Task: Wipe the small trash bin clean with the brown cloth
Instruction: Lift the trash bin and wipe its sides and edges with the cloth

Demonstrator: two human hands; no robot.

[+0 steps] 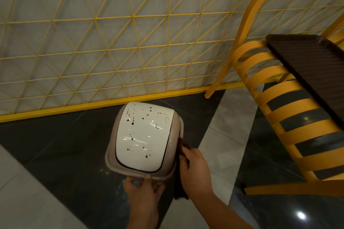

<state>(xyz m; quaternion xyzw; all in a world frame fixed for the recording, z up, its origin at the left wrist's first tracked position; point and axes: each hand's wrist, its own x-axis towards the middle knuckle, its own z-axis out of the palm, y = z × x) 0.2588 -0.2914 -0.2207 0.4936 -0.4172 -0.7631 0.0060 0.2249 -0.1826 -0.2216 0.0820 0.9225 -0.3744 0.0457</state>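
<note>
A small trash bin [144,141] stands on the dark floor, seen from above. Its beige body carries a curved white swing lid speckled with several brown spots. My left hand [143,188] grips the bin's near rim, thumb on top. At the bin's right side, my right hand [195,169] holds the brown cloth [183,146]; the cloth presses against the right edge of the bin and hangs down below my palm. Most of the cloth is hidden behind my hand.
A yellow wire-grid fence [111,33] with a yellow base rail runs behind the bin. A yellow slatted chair [290,109] stands to the right, with a dark brown tray [305,65] resting on it. The floor has dark and light grey tiles.
</note>
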